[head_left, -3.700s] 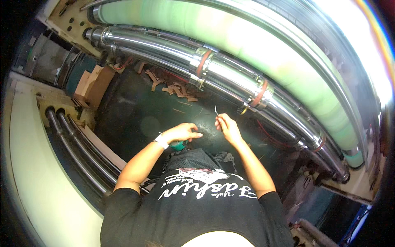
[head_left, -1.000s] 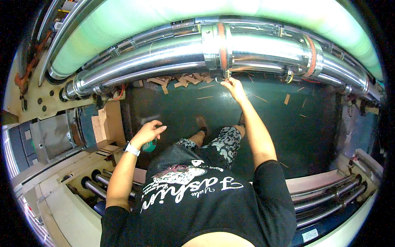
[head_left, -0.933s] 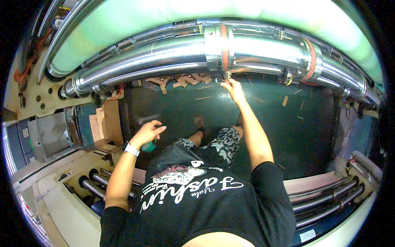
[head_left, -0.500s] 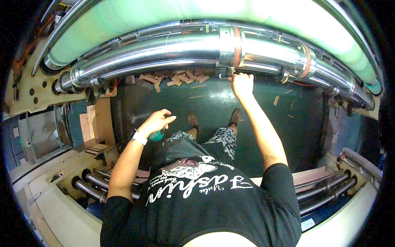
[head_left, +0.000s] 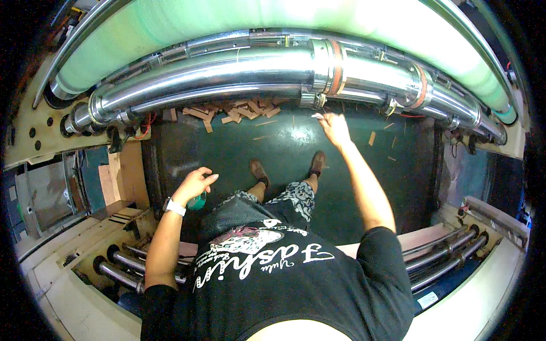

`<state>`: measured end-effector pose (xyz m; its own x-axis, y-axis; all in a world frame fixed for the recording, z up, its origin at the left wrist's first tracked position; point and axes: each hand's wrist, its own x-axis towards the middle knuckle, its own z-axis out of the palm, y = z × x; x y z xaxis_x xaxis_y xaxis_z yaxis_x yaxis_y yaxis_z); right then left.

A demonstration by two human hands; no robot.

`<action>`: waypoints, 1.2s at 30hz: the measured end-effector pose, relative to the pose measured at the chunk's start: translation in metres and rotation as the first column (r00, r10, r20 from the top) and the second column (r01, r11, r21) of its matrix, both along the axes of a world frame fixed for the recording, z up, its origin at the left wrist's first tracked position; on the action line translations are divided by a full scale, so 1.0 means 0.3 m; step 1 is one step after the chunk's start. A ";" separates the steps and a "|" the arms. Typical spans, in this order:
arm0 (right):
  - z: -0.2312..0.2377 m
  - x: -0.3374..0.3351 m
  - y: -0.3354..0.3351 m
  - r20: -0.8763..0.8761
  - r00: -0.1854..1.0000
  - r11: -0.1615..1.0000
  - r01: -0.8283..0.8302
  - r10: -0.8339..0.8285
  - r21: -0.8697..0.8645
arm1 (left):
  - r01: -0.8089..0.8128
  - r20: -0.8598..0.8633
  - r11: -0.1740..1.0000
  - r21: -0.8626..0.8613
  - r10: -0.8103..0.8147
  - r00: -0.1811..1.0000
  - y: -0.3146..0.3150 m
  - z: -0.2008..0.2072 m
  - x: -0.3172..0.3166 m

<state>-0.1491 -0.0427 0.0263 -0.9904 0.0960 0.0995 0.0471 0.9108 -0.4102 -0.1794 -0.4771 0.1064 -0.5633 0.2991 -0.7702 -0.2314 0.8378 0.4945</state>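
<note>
Nearest, the left hand (head_left: 193, 184) curls loosely beside a green object (head_left: 197, 201); whether its grip holds that, I cannot tell. Farther out, the right hand (head_left: 335, 128) pinches a thin tool (head_left: 317, 116) near the roller's banded collar (head_left: 321, 68); a slack pinch could drop it onto the floor (head_left: 287, 150).

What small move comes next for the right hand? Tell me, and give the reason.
Probably a slight lift of the right hand toward the metal fitting under the roller's ring: its fingers seem to pinch a thin pale tool, blurred, just below that fitting and apparently not touching it.
</note>
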 end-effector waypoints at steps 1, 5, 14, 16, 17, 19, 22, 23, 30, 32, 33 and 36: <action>-0.078 0.024 -0.011 0.159 0.958 0.810 0.288 -0.240 -0.510 | -0.015 0.013 1.000 0.001 0.015 1.000 -0.010 -0.010 0.002; -0.219 -0.036 -0.033 0.542 0.785 -0.375 0.425 -0.300 -0.824 | -0.051 0.016 0.999 -0.004 0.051 0.999 -0.016 -0.017 0.010; -0.281 -0.212 -0.066 0.476 0.879 -0.762 0.288 -0.030 -0.580 | -0.070 0.040 0.997 -0.045 0.072 0.997 0.005 -0.021 0.041; -0.256 -0.208 -0.079 0.512 0.859 -0.812 0.279 -0.029 -0.513 | -0.073 0.042 0.996 -0.051 0.075 0.996 -0.014 -0.052 0.045; -0.244 -0.199 -0.086 0.504 0.863 -0.832 0.258 -0.031 -0.491 | -0.069 0.048 0.996 -0.050 0.072 0.996 -0.020 -0.065 0.041; -0.269 -0.186 -0.092 0.528 0.849 -0.825 0.306 0.010 -0.476 | -0.051 0.062 0.998 -0.045 0.054 0.997 -0.017 -0.080 0.021; -0.092 -0.198 -0.224 0.614 0.788 -0.734 0.388 -0.049 -0.557 | -0.056 0.062 0.998 -0.019 0.057 0.996 0.039 -0.041 -0.010; -0.090 -0.206 -0.263 0.576 0.817 -0.763 0.361 -0.018 -0.536 | -0.052 0.056 0.999 0.006 0.052 0.997 0.045 -0.046 -0.024; -0.241 -0.332 -0.421 0.660 0.750 -0.840 0.327 -0.048 -0.433 | -0.108 -0.021 0.990 0.090 0.111 0.994 0.057 0.063 -0.105; -0.221 -0.324 -0.420 0.638 0.768 -0.872 0.275 -0.054 -0.405 | -0.139 0.012 0.988 0.064 0.139 0.990 0.044 0.114 -0.096; -0.210 -0.327 -0.431 0.645 0.762 -0.873 0.275 -0.058 -0.404 | -0.144 0.022 0.987 0.069 0.143 0.989 0.017 0.110 -0.086; -0.239 -0.316 -0.424 0.603 0.797 -0.872 0.267 -0.039 -0.410 | -0.135 0.049 0.986 0.099 0.130 0.990 -0.015 0.081 -0.068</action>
